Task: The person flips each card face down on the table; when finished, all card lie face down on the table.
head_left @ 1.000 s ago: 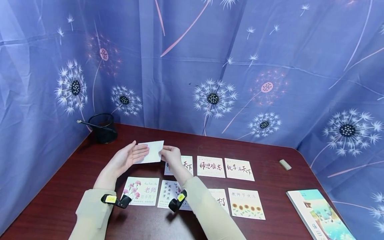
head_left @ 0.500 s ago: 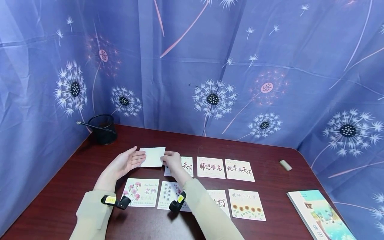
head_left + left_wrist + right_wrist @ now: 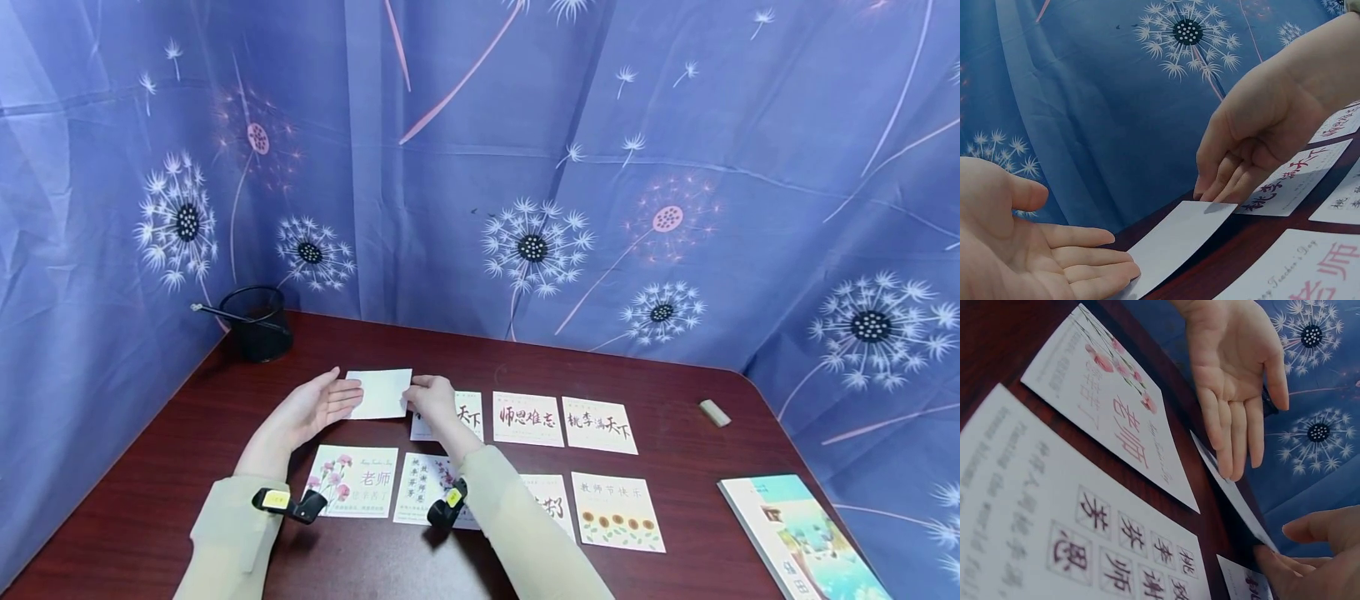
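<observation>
Head: right hand (image 3: 435,404) pinches white card (image 3: 384,395); left hand (image 3: 315,410) touching

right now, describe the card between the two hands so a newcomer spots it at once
On the dark red table, find the black cup at the far left, then look nearer and to the right. There the right hand pinches the card by its right edge. Unlike the printed cards nearby, its upper face is plain white.
</observation>
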The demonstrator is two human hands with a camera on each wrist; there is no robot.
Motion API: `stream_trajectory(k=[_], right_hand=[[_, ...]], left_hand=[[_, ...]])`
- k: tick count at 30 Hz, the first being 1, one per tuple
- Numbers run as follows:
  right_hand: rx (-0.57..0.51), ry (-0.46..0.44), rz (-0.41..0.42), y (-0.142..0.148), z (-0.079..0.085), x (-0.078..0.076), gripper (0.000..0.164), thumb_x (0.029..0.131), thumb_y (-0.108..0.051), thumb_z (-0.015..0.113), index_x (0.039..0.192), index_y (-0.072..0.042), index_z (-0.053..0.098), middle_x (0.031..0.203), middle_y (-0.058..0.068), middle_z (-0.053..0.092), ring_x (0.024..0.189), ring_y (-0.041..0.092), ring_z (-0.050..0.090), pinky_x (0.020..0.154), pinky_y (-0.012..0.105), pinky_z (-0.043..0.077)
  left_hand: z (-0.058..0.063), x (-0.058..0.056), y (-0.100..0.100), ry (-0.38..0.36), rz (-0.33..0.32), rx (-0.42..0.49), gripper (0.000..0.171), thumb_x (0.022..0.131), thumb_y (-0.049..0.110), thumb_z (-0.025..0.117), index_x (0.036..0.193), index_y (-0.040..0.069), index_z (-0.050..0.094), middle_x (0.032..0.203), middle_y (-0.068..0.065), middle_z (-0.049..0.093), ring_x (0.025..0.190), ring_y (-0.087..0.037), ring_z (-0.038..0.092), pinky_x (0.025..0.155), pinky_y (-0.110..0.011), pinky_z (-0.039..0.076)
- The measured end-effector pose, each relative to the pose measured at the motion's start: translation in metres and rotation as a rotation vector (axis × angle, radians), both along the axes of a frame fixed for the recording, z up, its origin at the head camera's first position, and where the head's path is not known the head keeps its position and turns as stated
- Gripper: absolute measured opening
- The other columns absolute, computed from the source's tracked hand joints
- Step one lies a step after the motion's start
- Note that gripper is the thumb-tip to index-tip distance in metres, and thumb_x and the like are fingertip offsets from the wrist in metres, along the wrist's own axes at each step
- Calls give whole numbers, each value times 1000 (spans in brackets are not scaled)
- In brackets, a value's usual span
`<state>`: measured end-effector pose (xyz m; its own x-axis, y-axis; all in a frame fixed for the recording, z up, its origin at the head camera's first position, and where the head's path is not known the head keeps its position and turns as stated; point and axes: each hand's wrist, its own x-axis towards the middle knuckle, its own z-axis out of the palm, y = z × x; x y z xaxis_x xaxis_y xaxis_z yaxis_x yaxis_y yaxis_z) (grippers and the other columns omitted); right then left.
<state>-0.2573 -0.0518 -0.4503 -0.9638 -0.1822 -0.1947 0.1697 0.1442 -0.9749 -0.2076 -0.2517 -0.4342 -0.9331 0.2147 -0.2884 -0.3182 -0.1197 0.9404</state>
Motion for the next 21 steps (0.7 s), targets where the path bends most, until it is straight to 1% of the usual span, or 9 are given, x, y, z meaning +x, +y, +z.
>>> stream_trajectory(k=[2, 4, 7, 10, 12, 14, 16, 18, 21], right_hand=[[36, 15, -5, 1, 2, 0, 43, 88, 1, 59, 129, 12, 56, 123, 27, 63, 102, 35, 70, 86, 34, 58], [84, 36, 0, 3, 4, 0, 43, 88, -1, 59, 129, 10, 57, 117, 25, 67, 97, 31, 72, 82, 31, 59], [163, 58, 11, 6, 6, -1, 42, 88, -3, 58, 129, 6, 59, 109, 19, 72, 89, 24, 72, 74, 26, 56], [203, 72, 13, 8, 6, -1, 41, 88, -5, 58, 128, 4, 61, 104, 16, 74, 84, 18, 72, 69, 23, 53], [208, 79, 10, 9, 6, -1, 40, 88, -5, 59, 127, 4, 62, 103, 15, 74, 81, 17, 71, 66, 21, 52], [195, 84, 11, 11, 6, -1, 40, 88, -5, 59, 127, 4, 62, 102, 15, 75, 81, 18, 71, 64, 20, 50], [168, 87, 14, 12, 6, -2, 40, 87, -5, 61, 126, 5, 62, 103, 16, 74, 82, 21, 71, 66, 22, 51], [135, 87, 25, 15, 6, -2, 40, 87, -5, 62, 126, 5, 62, 106, 17, 74, 87, 24, 72, 69, 24, 54], [94, 93, 41, 19, 6, -4, 38, 87, -5, 63, 123, 6, 63, 108, 19, 73, 92, 27, 72, 80, 29, 58]], left_hand=[[-1, 0, 0, -2, 3, 3, 70, 107, 41, 17, 150, -14, 12, 156, -35, 15, 147, -38, 18, 111, -25, 40], [-2, -1, -1, -2, 9, 4, 70, 107, 41, 17, 150, -14, 13, 156, -35, 15, 147, -38, 19, 109, -24, 41], [-2, -1, -1, 4, 20, 9, 70, 107, 41, 18, 149, -15, 14, 156, -35, 16, 146, -38, 20, 109, -25, 41], [-3, -1, 0, 10, 28, 14, 71, 107, 41, 19, 149, -16, 14, 155, -35, 16, 146, -38, 21, 109, -26, 41], [-2, 0, 0, 10, 36, 17, 70, 108, 40, 19, 149, -16, 15, 155, -36, 17, 145, -36, 25, 108, -26, 42], [-3, 0, 0, 8, 45, 14, 69, 108, 40, 20, 149, -16, 15, 155, -35, 17, 144, -34, 29, 108, -25, 43], [-3, 0, 0, 17, 47, 11, 69, 108, 39, 20, 149, -16, 16, 155, -35, 18, 140, -29, 40, 107, -25, 44], [-3, 0, 1, 32, 50, 12, 69, 108, 40, 23, 149, -16, 16, 154, -35, 19, 133, -21, 50, 107, -26, 43], [-2, -1, 2, 70, 44, 7, 69, 108, 40, 24, 149, -15, 16, 154, -34, 21, 122, -11, 58, 108, -27, 43]])
